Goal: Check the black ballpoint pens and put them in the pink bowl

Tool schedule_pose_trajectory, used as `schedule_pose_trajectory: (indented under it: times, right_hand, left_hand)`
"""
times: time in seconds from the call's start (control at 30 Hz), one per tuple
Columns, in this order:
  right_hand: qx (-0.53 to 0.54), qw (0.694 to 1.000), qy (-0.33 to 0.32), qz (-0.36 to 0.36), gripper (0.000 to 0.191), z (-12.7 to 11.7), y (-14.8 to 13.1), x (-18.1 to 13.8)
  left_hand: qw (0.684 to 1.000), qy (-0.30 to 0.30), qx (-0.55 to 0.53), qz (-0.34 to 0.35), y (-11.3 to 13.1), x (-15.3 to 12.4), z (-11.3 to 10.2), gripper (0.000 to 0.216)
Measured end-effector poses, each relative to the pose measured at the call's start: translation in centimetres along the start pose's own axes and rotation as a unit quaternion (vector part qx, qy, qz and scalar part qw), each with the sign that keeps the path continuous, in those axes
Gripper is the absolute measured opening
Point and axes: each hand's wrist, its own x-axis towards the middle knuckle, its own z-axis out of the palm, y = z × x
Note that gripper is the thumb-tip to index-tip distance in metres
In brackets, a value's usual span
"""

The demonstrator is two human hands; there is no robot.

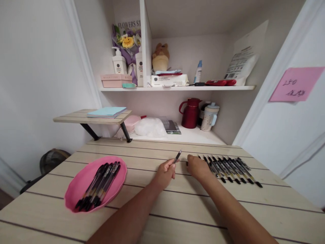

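Note:
My left hand (165, 173) is closed around a black pen (177, 156), its tip pointing up and away. My right hand (198, 167) rests on the wooden table (162, 206) just to the right, fingers curled at the left end of a row of several black pens (230, 167) lying side by side. What the right fingers grip, if anything, is hidden. A pink oval dish (76, 193) at the left holds several more black pens (99, 184).
Behind the table, a low shelf carries a red jug (190, 113), a white cup (209, 117) and a plastic bag (150, 127). A small raised stand (91, 118) holds notebooks. The upper shelf has bottles and boxes. A pink note (296, 84) is stuck to the right wall.

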Motion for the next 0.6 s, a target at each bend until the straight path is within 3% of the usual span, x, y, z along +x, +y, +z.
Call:
schedule_pose_trajectory:
  times: [0.13, 0.2, 0.23, 0.27, 0.33, 0.37, 0.4, 0.47, 0.6]
  right_hand:
    - [0.066, 0.998, -0.001, -0.022, 0.013, -0.5, 0.2, 0.8]
    - [0.203, 0.979, 0.019, -0.021, 0.015, -1.4, 0.6, 1.3]
    - [0.312, 0.949, 0.033, -0.016, 0.019, -1.9, 0.7, 1.4]
    - [0.432, 0.901, 0.044, -0.012, 0.022, -2.3, 0.8, 1.5]
    - [0.625, 0.779, 0.048, -0.017, 0.027, -3.1, 0.7, 1.3]
    - [0.67, 0.741, 0.04, -0.027, 0.03, -3.5, 0.6, 1.2]
    - [0.692, 0.72, 0.033, -0.037, 0.031, -3.7, 0.3, 1.0]
    - [0.691, 0.721, 0.032, -0.051, 0.032, -4.0, -0.2, 0.6]
    - [0.643, 0.761, 0.049, -0.067, 0.03, -4.3, -0.9, 0.2]
  left_hand:
    - [1.0, -0.004, 0.0, 0.0, -0.1, 0.0, 0.0, 0.049]
    - [1.0, -0.005, 0.0, 0.0, -0.1, 0.0, 0.0, 0.049]
    - [1.0, -0.006, -0.001, -0.001, -0.1, 0.0, 0.0, 0.05]
    - [1.0, -0.008, -0.001, -0.002, -0.1, 0.0, 0.0, 0.05]
    - [1.0, -0.011, -0.002, -0.003, -0.1, 0.0, 0.0, 0.05]
    - [1.0, -0.011, -0.002, -0.003, -0.1, 0.0, 0.0, 0.05]
    - [1.0, -0.011, -0.002, -0.001, -0.1, 0.0, 0.0, 0.05]
    - [1.0, -0.009, 0.0, 0.002, -0.1, 0.0, 0.0, 0.05]
    - [1.0, -0.006, 0.003, 0.007, -0.2, 0.1, 0.1, 0.049]
